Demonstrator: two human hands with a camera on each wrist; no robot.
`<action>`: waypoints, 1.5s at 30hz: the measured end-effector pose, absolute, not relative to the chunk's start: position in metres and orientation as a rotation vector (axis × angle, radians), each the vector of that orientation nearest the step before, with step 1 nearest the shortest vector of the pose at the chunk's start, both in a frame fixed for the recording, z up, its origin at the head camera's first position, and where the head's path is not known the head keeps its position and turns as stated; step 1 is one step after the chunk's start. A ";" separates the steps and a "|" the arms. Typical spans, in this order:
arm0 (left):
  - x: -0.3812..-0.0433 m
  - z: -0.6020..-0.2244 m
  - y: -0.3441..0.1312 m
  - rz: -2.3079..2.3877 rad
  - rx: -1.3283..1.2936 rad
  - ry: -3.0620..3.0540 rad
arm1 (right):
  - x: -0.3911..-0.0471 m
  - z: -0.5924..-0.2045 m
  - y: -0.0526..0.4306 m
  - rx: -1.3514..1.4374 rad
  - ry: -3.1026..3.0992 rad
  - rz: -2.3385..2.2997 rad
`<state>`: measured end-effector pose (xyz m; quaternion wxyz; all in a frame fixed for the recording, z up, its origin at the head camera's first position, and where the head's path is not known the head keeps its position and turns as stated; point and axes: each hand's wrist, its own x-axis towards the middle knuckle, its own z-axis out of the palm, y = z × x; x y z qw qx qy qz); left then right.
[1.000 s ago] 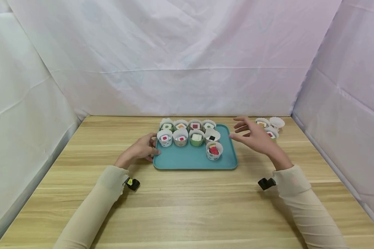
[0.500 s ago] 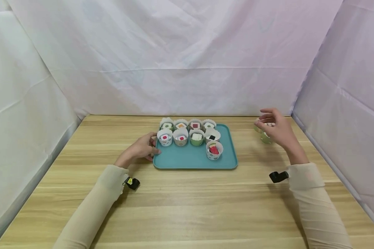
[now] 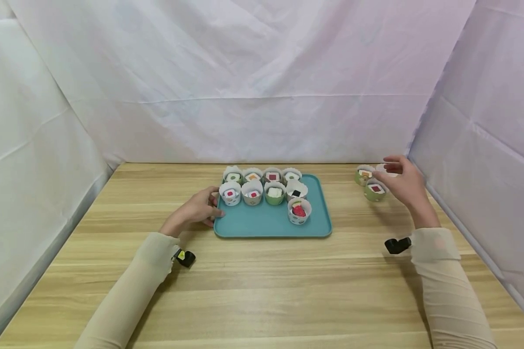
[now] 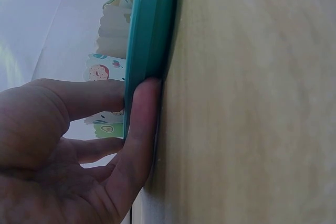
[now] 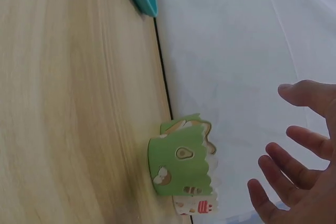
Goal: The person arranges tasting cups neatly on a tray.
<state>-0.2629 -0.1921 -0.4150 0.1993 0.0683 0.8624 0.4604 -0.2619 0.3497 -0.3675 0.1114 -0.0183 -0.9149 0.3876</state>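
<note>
In the head view my left hand holds the left edge of a teal tray. The left wrist view has its fingers and thumb pinching the rim, one digit low against the tray's outer wall. Over at the right, my right hand hovers over a small group of paper baking cups, its fingers spread and holding nothing. A green cup with a white and dark red piece stands in front. Another green cup is behind it, and a white cup is partly hidden by the hand.
Two rows of filled paper cups line the tray's back half. One white cup with a red piece stands alone in front of them. The wooden table ends at a white cloth behind and on the sides.
My right hand has moved right, away from the tray, to above the cups at the right. The left hand stays on the tray's edge, and the tray has not visibly moved.
</note>
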 end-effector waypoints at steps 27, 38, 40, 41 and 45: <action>-0.263 -0.417 -0.194 1.302 0.179 2.399 | -0.277 -0.406 0.375 -0.008 -2.842 1.123; -0.263 -0.418 -0.194 1.319 0.184 2.399 | -0.279 -0.410 0.374 0.038 -2.922 1.094; -0.263 -0.418 -0.193 1.321 0.183 2.397 | -0.281 -0.412 0.373 0.029 -2.931 1.083; -0.263 -0.418 -0.193 1.322 0.182 2.398 | -0.281 -0.413 0.373 0.031 -2.933 1.072; -0.263 -0.418 -0.192 1.321 0.175 2.401 | -0.283 -0.416 0.375 0.049 -2.927 1.083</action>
